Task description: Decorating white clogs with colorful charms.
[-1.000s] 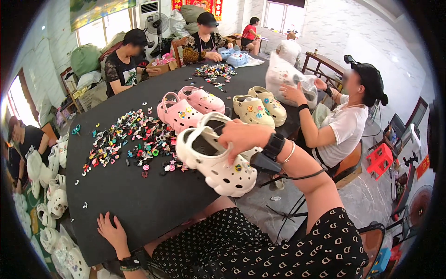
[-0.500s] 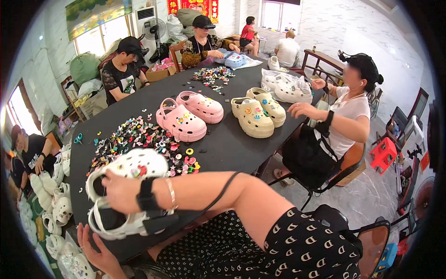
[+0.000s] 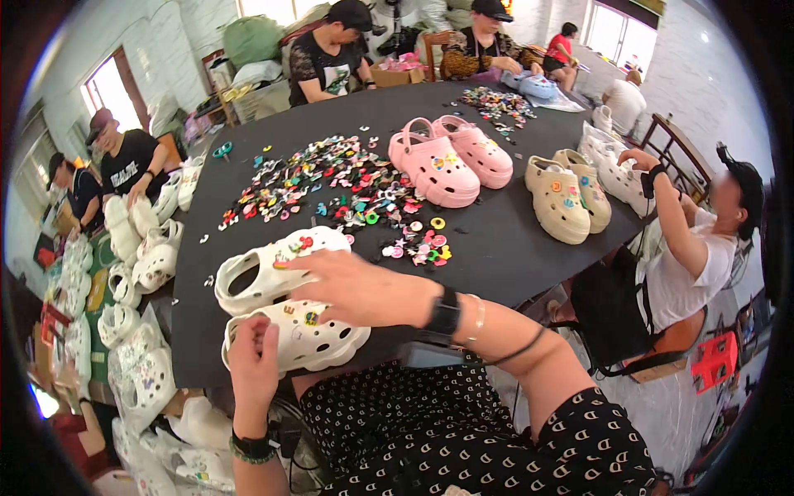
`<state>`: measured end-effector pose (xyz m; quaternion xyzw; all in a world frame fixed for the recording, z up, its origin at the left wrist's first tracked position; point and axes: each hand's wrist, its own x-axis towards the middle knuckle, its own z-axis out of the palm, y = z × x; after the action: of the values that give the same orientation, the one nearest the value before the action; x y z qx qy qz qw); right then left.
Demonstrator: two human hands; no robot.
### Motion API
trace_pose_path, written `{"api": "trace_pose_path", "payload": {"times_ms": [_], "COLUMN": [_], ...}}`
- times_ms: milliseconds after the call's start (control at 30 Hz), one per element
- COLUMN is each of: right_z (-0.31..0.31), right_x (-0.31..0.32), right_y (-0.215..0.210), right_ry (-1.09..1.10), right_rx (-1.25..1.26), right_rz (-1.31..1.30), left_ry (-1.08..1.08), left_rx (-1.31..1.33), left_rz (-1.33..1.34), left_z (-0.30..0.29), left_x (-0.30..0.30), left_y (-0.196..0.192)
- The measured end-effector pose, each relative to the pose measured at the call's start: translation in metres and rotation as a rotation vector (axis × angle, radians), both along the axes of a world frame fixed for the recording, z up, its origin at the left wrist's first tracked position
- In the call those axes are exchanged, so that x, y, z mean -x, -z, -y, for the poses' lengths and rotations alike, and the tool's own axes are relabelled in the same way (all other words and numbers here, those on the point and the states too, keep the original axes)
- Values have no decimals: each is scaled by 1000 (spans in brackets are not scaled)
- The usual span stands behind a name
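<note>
The person's right hand (image 3: 360, 289) reaches across the body to the left, forearm stretched over the lap, palm down and fingers spread over a pair of white platform clogs (image 3: 285, 306) at the near left edge of the black tabletop (image 3: 513, 248). The fingers rest on the upper clog and on the top of the lower one, pressing rather than closing round them. The left hand (image 3: 252, 364) comes up from below the tabletop edge, fingers curled around the heel end of the lower clog, gripping it. Both clogs lie side by side, toes to the right, small coloured charms set in their uppers.

Half a second ago the right arm was carrying the clogs down toward this corner, the shoes at the far left of the view; now they sit on the tabletop, and the left hand has come up to hold one.

Behind them lies a wide scatter of small coloured shoe charms (image 3: 331, 186). A pair of pink clogs (image 3: 451, 157) stands just beyond, and a pair of beige clogs (image 3: 569, 194) further right. A clear plastic bag of white clogs (image 3: 616, 169) sits at the right edge, under the raised hand of a seated person in a white shirt (image 3: 682, 269). An orange-red stool (image 3: 715, 364) stands on the floor at far right.
</note>
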<state>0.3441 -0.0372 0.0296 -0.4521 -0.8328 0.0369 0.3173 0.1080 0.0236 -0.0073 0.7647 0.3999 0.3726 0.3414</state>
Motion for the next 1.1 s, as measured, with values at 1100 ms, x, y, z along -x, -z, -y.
{"api": "trace_pose_path", "payload": {"times_ms": [1100], "right_z": [57], "right_x": [-18], "right_y": [113], "right_ry": [311], "right_rx": [117], "right_rz": [-251], "left_ry": [-89], "left_rx": [41], "left_rz": [-173], "left_z": [-48], "left_x": [-46], "left_y": [19]}}
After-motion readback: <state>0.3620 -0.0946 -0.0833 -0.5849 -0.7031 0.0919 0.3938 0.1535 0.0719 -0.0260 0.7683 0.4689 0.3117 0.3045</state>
